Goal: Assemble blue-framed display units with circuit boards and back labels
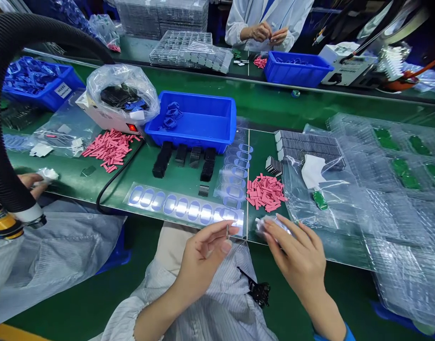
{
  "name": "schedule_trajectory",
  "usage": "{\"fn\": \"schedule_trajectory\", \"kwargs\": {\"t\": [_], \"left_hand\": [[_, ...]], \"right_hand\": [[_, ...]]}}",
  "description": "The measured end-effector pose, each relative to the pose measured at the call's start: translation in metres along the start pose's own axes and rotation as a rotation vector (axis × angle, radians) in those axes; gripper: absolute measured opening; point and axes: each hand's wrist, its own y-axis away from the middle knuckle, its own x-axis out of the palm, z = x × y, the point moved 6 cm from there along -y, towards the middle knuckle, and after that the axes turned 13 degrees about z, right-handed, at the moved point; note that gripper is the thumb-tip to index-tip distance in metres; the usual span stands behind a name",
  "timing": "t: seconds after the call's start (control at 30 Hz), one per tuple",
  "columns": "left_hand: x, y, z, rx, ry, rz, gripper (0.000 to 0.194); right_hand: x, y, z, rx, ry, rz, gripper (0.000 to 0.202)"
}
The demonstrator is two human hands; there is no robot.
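Between the thumb and fingers of my left hand (206,255) is a small thin grey piece (227,232), held over the table's front edge. My right hand (299,251) reaches over a crumpled clear plastic wad (262,225), its fingertips touching it; whether it grips anything is hidden. Just behind that hand lies a pile of pink strips (265,192). A clear sheet with purple-rimmed oval stickers (182,207) lies flat to the left, its right end close to my left hand. More oval stickers (239,170) stand in a column behind it.
Behind are a blue bin (203,118), stacks of black pieces (163,160) and another pink pile (111,147). Clear trays with green boards (402,166) fill the right. A black hose (0,118) arches at left, near another person's hand (31,182). A person (269,23) works across the table.
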Motion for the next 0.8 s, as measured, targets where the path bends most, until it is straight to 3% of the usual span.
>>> {"fn": "schedule_trajectory", "kwargs": {"t": [0.13,0.23,0.33,0.47,0.53,0.63,0.73,0.8], "left_hand": [[0.004,-0.004,-0.006,-0.070,0.092,0.121,0.033],[0.013,-0.005,0.004,-0.297,0.274,0.333,0.049],[0.022,0.000,0.016,-0.467,0.359,0.539,0.068],[0.019,-0.002,0.027,-0.551,0.296,0.533,0.076],[0.017,-0.006,0.028,-0.579,0.231,0.515,0.076],[0.011,-0.022,0.011,-0.510,-0.031,0.508,0.070],[0.000,-0.051,-0.032,-0.331,-0.549,0.447,0.049],[-0.010,-0.077,-0.072,-0.181,-0.995,0.361,0.037]], "right_hand": [[-0.014,-0.008,0.007,-0.097,-0.274,0.047,0.030],[-0.024,-0.024,0.016,-0.103,-0.706,0.163,0.037],[-0.030,-0.042,0.036,-0.242,-1.003,0.339,0.041],[-0.031,-0.055,0.040,-0.277,-1.166,0.405,0.031],[-0.026,-0.056,0.031,-0.238,-1.176,0.365,0.027],[-0.017,-0.050,0.002,-0.103,-1.086,0.146,0.022],[-0.004,-0.036,-0.028,0.100,-0.892,-0.104,0.020],[0.004,-0.027,-0.038,0.170,-0.802,-0.188,0.018]]}}
